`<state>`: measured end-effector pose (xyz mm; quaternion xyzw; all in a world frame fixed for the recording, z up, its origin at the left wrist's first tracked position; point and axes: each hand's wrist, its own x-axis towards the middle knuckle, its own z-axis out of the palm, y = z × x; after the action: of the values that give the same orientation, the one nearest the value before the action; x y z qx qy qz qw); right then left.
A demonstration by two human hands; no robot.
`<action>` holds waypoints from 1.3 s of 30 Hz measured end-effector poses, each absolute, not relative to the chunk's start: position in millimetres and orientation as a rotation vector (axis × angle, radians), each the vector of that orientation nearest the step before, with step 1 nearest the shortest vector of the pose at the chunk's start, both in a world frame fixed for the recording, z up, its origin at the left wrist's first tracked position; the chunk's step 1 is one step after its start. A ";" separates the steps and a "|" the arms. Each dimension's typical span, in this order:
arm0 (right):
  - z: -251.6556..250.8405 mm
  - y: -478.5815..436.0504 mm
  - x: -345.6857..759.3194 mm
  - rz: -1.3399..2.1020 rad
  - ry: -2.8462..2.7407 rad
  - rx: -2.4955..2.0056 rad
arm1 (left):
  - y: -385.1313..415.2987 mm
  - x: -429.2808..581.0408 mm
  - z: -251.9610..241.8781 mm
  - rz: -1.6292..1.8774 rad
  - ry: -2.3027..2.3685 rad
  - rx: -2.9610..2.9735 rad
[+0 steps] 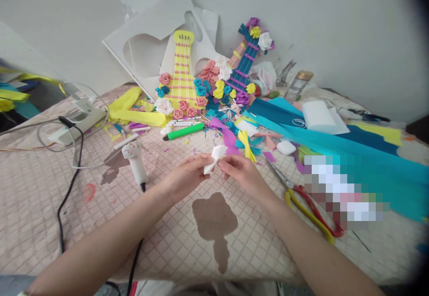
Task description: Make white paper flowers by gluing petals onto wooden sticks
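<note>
White paper piece (215, 156) sat pinched between the fingertips of the left hand (186, 177) and right hand (241, 171), above the quilted table (50, 206); a gold-lidded glass jar (299, 85) stood near the wall, contents unclear.

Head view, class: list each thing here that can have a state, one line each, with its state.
white paper piece, crumpled, pinched between both hands.
left hand, shut on it.
right hand, shut on it.
glue gun, lying down, untouched.
scissors, lying flat, unheld.
jar, upright, lid on.
yellow guitar, propped upright against white board.
</note>
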<state>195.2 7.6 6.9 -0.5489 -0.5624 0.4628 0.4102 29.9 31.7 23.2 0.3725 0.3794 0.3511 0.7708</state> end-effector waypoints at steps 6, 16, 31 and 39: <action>7.6 6.5 196.0 1.159 -1.432 -1.390 | 32.2 28.0 22.6 0.774 0.821 0.898; 8.7 5.9 196.7 1.164 -1.438 -1.392 | 31.8 27.0 22.4 0.787 0.805 0.966; 10.6 4.2 196.4 1.201 -1.438 -1.339 | 33.5 28.5 17.9 0.726 0.772 0.905; 14.6 2.2 194.8 1.232 -1.427 -1.306 | 34.0 27.2 20.4 0.652 0.730 0.815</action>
<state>194.8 2.2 14.6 -0.5189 -0.5670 0.4898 0.4115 27.2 34.0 20.4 0.3804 0.3409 0.3042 0.8041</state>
